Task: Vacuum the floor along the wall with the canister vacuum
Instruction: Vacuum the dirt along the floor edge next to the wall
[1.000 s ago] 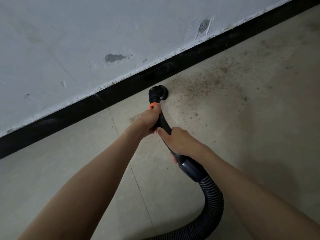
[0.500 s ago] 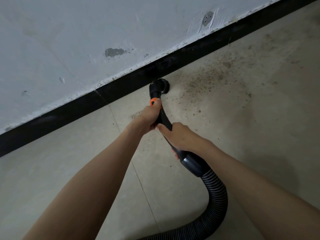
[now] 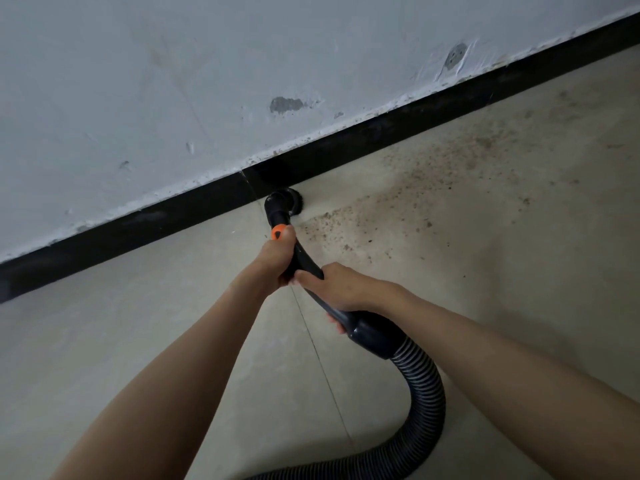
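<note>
Against the baseboard (image 3: 346,147), brush nozzle (image 3: 285,201); both hands (image 3: 275,256) (image 3: 341,289) grip its handle (image 3: 304,259).

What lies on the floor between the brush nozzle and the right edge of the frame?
In the head view, brown debris is scattered over the floor right of the brush nozzle.

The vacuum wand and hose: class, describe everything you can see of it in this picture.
The vacuum wand is a curved tube of glossy black plastic with an orange button near its front. Its round brush nozzle sits on the floor against the black baseboard, at the edge of a patch of brown dirt. The left hand grips it just behind the button, the right hand farther back. A dark collar joins it to a ribbed grey hose, which loops down out of view.
</note>
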The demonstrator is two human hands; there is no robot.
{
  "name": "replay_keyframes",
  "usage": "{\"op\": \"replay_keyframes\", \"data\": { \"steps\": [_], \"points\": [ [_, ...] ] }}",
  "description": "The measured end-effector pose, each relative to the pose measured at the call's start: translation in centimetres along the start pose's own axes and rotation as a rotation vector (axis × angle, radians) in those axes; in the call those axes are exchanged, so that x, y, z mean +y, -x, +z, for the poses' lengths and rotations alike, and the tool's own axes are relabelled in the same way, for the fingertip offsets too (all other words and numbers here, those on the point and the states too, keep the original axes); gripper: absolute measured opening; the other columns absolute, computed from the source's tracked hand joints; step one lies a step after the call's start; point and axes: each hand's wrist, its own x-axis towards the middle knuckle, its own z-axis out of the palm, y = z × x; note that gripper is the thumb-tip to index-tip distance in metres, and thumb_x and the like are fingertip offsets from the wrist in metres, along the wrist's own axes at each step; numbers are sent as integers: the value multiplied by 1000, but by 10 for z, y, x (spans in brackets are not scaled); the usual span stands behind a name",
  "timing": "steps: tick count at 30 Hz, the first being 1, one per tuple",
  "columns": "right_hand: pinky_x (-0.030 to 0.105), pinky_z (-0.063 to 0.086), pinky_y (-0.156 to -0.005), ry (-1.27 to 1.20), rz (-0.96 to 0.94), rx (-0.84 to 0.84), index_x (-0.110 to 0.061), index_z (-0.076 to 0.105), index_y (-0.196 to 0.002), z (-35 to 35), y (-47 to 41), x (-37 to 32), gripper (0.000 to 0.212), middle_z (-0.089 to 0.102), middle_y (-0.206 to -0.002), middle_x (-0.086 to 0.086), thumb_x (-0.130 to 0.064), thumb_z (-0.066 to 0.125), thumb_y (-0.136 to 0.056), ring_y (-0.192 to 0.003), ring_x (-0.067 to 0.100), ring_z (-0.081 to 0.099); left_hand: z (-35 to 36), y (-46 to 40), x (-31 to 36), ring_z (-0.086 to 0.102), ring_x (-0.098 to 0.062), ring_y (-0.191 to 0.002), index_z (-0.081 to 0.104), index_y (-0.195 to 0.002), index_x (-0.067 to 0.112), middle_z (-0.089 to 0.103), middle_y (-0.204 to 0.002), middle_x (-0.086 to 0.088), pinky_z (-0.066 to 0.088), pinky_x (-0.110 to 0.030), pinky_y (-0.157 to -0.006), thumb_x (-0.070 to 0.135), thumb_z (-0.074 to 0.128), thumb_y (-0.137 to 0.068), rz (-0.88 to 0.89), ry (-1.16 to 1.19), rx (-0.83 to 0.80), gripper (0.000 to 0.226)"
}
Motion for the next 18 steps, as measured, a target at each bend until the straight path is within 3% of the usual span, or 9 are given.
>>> {"op": "replay_keyframes", "data": {
  "steps": [5,12,18],
  "points": [
    [25,48,-44,40,-5,-16,-8,45,-82,16,10,-4,52,58,-58,12,-58,42,-96,-37,22,57,-12,15,-12,54,-19,-70,43,-103,7,52,-82,-9,47,-29,-61,42,34,-100,-21,12,32,37],
    [25,48,-43,71,17,-18,-9,44,-84,33,39,23,52,59,-57,11,-59,38,-95,-39,23,58,-1,35,-43,56,-18,-68,47,-88,11,54,-80,-7,47,-26,-50,41,36,-98,-30,2,3,33],
    [23,47,-43,42,45,26,-9,45,-80,30,46,20,52,58,-52,9,-58,39,-96,-36,22,58,4,35,-37,56,-18,-67,45,-83,12,54,-79,-8,49,-27,-57,42,37,-98,-28,-14,-33,34]
  ]
}}
